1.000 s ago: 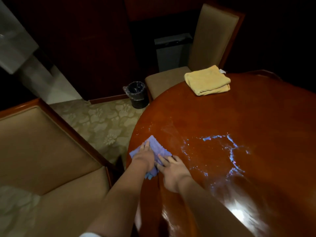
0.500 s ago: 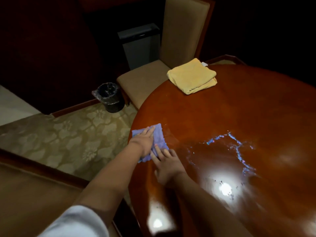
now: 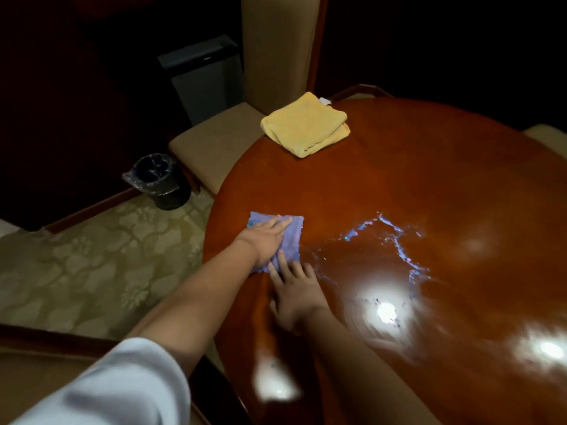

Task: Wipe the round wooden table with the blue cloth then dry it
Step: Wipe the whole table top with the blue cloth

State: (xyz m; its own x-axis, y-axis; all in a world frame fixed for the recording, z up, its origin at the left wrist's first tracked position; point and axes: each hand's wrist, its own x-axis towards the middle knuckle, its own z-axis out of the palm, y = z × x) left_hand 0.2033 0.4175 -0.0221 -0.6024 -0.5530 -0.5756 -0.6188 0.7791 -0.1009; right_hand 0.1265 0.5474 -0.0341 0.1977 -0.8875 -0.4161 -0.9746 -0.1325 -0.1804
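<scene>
Blue cloth (image 3: 283, 237) lies flat near the round wooden table's (image 3: 429, 179) left edge, left hand (image 3: 266, 240) and right hand (image 3: 294, 294) pressing it with straight fingers. Wiping looks early: streaks remain, folded yellow towel (image 3: 305, 127) unused.

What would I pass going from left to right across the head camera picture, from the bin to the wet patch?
Bin → left hand pressing the blue cloth → yellow towel, farther back → wet streaks on the table.
</scene>
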